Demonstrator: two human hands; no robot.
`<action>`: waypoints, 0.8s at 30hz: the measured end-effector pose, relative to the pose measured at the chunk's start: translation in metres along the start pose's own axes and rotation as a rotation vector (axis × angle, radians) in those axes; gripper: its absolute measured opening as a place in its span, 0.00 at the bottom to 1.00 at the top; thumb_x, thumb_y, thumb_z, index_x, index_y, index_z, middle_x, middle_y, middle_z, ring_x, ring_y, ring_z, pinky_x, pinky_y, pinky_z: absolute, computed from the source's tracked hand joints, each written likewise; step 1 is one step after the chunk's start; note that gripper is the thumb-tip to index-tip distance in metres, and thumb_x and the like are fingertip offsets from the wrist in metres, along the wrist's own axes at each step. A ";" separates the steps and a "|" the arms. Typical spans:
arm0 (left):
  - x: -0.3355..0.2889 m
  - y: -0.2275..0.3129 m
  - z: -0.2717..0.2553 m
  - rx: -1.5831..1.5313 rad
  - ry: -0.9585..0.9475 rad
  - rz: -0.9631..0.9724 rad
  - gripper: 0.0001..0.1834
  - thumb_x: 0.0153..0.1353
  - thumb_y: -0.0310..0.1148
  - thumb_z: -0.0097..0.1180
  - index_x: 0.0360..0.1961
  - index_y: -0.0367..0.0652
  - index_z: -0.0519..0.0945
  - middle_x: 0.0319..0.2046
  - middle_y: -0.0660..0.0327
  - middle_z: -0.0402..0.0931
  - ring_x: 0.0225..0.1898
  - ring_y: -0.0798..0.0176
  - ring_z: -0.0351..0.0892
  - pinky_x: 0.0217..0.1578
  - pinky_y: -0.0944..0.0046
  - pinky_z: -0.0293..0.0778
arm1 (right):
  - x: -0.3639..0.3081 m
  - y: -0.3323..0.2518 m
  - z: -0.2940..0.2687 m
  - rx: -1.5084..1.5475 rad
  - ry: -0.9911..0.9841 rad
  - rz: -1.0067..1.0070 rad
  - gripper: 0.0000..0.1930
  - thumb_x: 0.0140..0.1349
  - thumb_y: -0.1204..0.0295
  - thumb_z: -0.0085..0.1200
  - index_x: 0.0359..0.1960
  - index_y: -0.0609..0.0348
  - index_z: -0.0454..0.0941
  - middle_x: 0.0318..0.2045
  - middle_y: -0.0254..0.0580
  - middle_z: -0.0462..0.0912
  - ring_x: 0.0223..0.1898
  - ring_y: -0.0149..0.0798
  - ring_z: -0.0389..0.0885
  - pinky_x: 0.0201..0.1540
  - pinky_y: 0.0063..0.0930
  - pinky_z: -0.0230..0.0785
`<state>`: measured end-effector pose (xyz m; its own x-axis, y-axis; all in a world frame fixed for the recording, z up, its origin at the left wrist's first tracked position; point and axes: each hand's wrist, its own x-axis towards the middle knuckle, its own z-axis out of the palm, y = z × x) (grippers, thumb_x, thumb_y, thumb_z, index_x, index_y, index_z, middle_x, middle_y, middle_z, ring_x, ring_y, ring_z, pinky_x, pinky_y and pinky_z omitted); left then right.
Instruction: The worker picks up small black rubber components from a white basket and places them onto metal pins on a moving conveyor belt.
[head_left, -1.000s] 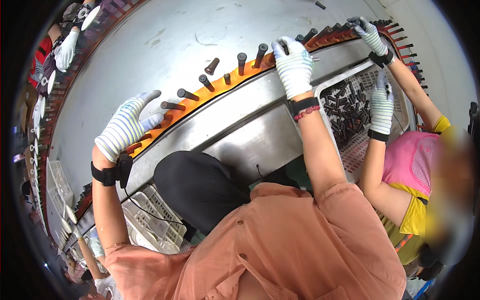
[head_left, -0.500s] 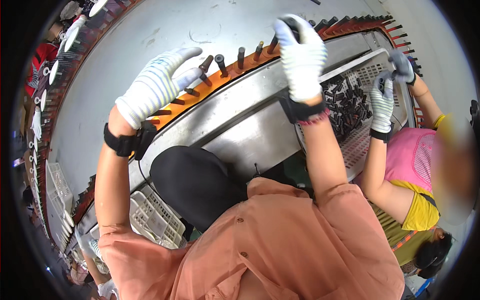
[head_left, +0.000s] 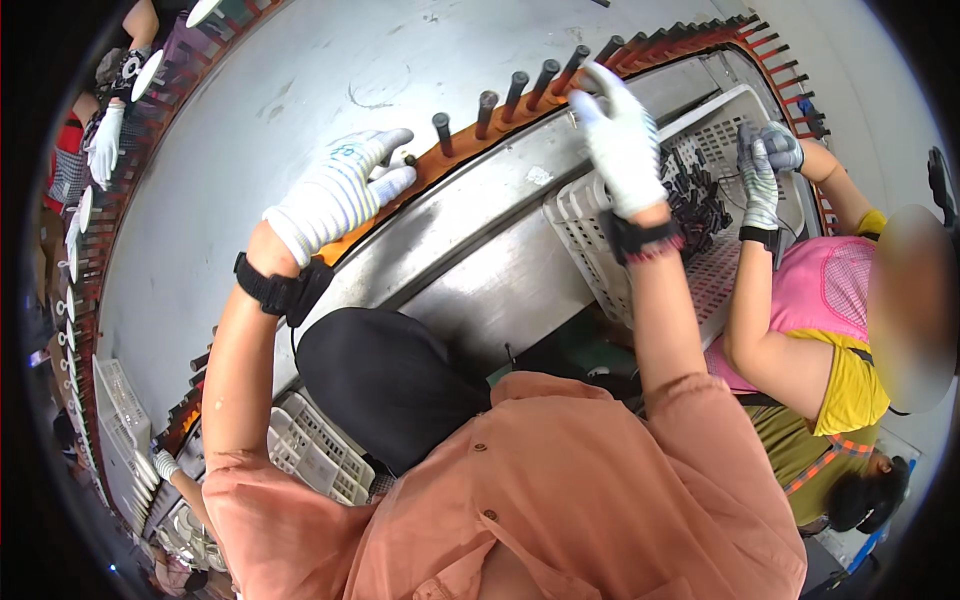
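An orange conveyor band [head_left: 455,150] with upright black pegs [head_left: 515,92] curves along the rim of a big grey metal table [head_left: 250,90]. My left hand [head_left: 335,192], in a white striped glove, rests at the band with finger and thumb apart around a short dark peg [head_left: 408,159]. My right hand [head_left: 622,135], also gloved, is raised with fingers stretched out, just right of the taller pegs and above the corner of a white plastic basket [head_left: 585,235]. Neither hand visibly holds anything. Both wrists wear black bands.
The white basket holds several black parts [head_left: 695,205]. A co-worker in pink and yellow [head_left: 830,330] at the right has both gloved hands [head_left: 765,160] over it. More white baskets [head_left: 310,450] sit at the lower left. Another person's gloved hand [head_left: 105,145] works at the far left.
My left hand came down onto the band at a short peg. My right hand drew back off the pegs toward the basket. The co-worker's hands moved together over the basket.
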<state>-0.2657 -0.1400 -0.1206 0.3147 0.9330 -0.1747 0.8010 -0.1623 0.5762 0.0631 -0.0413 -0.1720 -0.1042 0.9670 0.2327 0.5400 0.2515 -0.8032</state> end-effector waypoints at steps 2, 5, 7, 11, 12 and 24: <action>-0.005 0.000 -0.007 0.000 0.004 -0.001 0.27 0.72 0.44 0.55 0.66 0.40 0.76 0.56 0.45 0.81 0.58 0.42 0.80 0.60 0.51 0.74 | 0.029 -0.003 0.038 -0.037 -0.070 -0.051 0.22 0.66 0.64 0.63 0.61 0.53 0.80 0.49 0.55 0.87 0.47 0.55 0.86 0.55 0.41 0.77; -0.016 0.008 -0.019 -0.047 -0.014 -0.032 0.28 0.73 0.45 0.54 0.68 0.41 0.75 0.59 0.44 0.79 0.61 0.42 0.78 0.64 0.51 0.70 | 0.045 -0.003 0.070 -0.059 -0.086 -0.216 0.17 0.66 0.64 0.64 0.55 0.52 0.84 0.46 0.54 0.88 0.47 0.56 0.85 0.54 0.42 0.77; -0.027 0.000 -0.020 0.028 -0.003 -0.093 0.28 0.73 0.45 0.54 0.68 0.41 0.75 0.61 0.44 0.77 0.64 0.42 0.75 0.66 0.51 0.69 | 0.040 -0.037 0.056 -0.045 0.206 -0.387 0.13 0.69 0.64 0.62 0.50 0.55 0.85 0.39 0.49 0.89 0.40 0.50 0.88 0.46 0.39 0.79; -0.043 -0.021 -0.023 0.063 0.033 -0.140 0.29 0.73 0.45 0.55 0.69 0.42 0.74 0.63 0.44 0.76 0.67 0.41 0.73 0.68 0.50 0.67 | 0.034 -0.013 0.021 0.302 0.202 -0.017 0.11 0.74 0.66 0.58 0.47 0.62 0.84 0.32 0.35 0.84 0.33 0.25 0.80 0.38 0.23 0.74; -0.040 -0.025 -0.020 0.023 0.037 -0.140 0.29 0.73 0.44 0.55 0.70 0.41 0.73 0.63 0.44 0.76 0.67 0.41 0.73 0.68 0.50 0.67 | 0.037 0.018 0.016 0.390 0.204 0.138 0.09 0.74 0.70 0.58 0.48 0.62 0.83 0.34 0.35 0.85 0.33 0.27 0.80 0.38 0.23 0.75; -0.013 -0.006 -0.025 -0.084 0.034 -0.024 0.29 0.73 0.45 0.55 0.70 0.43 0.73 0.63 0.44 0.76 0.65 0.39 0.74 0.66 0.50 0.69 | 0.082 0.016 0.005 0.160 0.320 -0.194 0.11 0.70 0.70 0.64 0.50 0.60 0.87 0.39 0.33 0.88 0.38 0.26 0.80 0.46 0.24 0.76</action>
<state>-0.2874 -0.1433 -0.1020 0.2768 0.9470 -0.1628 0.7620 -0.1132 0.6376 0.0592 0.0422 -0.1682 0.0874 0.8457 0.5265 0.3967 0.4553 -0.7971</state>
